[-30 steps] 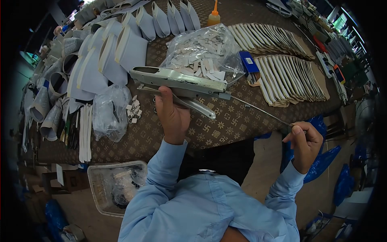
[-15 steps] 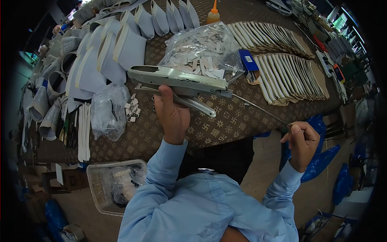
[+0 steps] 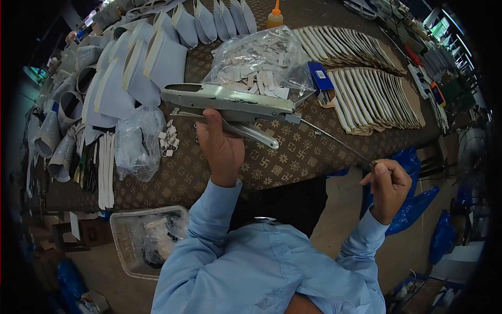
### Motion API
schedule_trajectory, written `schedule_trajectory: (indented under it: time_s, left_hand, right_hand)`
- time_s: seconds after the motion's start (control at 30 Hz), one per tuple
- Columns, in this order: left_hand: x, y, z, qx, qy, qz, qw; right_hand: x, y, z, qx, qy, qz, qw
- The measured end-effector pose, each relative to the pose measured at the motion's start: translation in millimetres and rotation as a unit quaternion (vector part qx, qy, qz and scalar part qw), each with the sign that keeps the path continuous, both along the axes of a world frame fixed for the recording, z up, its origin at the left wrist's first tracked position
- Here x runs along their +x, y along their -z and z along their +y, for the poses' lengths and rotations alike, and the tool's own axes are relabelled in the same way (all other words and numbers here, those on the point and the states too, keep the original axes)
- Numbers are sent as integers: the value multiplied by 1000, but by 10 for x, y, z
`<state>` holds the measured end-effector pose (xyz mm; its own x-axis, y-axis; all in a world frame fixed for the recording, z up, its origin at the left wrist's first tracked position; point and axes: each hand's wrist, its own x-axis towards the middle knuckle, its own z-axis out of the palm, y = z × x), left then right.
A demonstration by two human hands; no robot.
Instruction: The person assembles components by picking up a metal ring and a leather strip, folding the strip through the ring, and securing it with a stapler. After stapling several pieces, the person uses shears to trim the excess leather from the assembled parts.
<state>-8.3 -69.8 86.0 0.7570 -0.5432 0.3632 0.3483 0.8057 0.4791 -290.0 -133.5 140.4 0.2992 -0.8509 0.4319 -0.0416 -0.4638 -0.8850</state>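
My left hand (image 3: 224, 146) is wrapped round a metal plier stapler (image 3: 225, 99), held level above the table edge. The stapler's top is worn, and its lower lever sticks out below my fingers. From its right end runs a thin spring-covered rod (image 3: 337, 140), slanting down to the right. The rod's far end is pinched between the thumb and fingers of my right hand (image 3: 388, 186). Just behind the stapler lies a clear plastic bag (image 3: 261, 55) full of small pale strips. A blue box (image 3: 320, 77) with a white label sits to the right of the bag.
Rows of folded brown-and-white pieces (image 3: 376, 99) lie at the right. White pouch-like pieces (image 3: 167, 60) stand at the left, near another clear bag (image 3: 137, 141) and small chips (image 3: 169, 139). An orange-tipped bottle (image 3: 275, 19) stands behind. Below the table is a white bin (image 3: 123, 240).
Both hands keep their holds on the stapler and rod. The whole view has shifted slightly; little else differs.
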Motion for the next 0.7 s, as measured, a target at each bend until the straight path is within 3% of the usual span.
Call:
schedule_trajectory:
  time_s: [0.07,0.7]
  left_hand:
    - [24,41,5,41,-12,-37,998]
    - [16,41,-5,33,-10,-19,999]
  right_hand:
    - [-3,20,-4,2,0,-6,1000]
    - [-12,67,-21,18,0,-18,1000]
